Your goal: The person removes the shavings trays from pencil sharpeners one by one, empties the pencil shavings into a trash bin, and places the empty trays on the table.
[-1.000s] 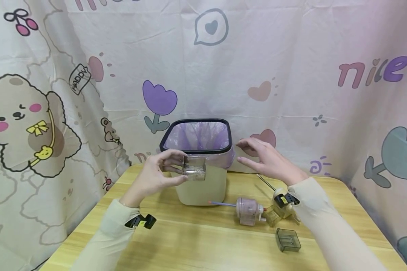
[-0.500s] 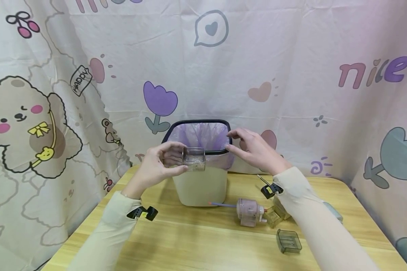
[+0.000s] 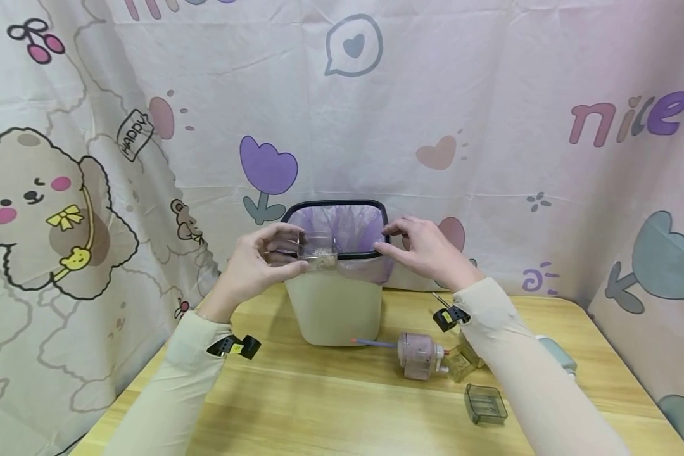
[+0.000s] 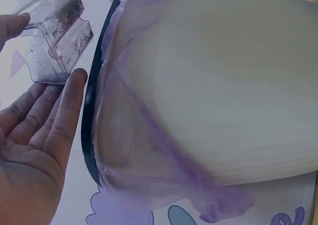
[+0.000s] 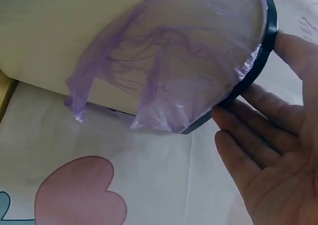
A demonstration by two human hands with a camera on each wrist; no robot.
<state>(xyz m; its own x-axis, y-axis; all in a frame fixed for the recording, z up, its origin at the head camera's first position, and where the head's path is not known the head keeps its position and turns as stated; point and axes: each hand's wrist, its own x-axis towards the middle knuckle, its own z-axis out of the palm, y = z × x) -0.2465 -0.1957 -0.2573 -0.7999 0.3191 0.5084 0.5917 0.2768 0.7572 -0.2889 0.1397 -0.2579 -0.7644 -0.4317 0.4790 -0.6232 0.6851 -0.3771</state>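
My left hand [image 3: 253,269] grips a clear plastic shavings box [image 3: 317,252] between thumb and fingers. Pencil shavings show inside it, and in the left wrist view the box [image 4: 57,46] lies just outside the black rim. In the head view it overlaps the front left rim of a cream trash bin [image 3: 336,310]. A purple liner bag [image 3: 350,228] lines the bin and folds over its edge. At the right side of the rim is my right hand [image 3: 430,253], with fingertips and thumb right at the black edge [image 5: 271,24], fingers loosely bent.
On the wooden table [image 3: 319,411], a pink crank pencil sharpener [image 3: 416,356] has a blue pencil [image 3: 376,344] in it. Beside it are an amber plastic piece [image 3: 460,366], a grey-green tray [image 3: 486,405] and a pale blue object [image 3: 558,354]. A printed cloth [image 3: 479,82] hangs behind.
My left hand has raised the shavings box from before the bin's front wall to its rim, and the shavings show more clearly. My right hand has moved left onto the right rim.
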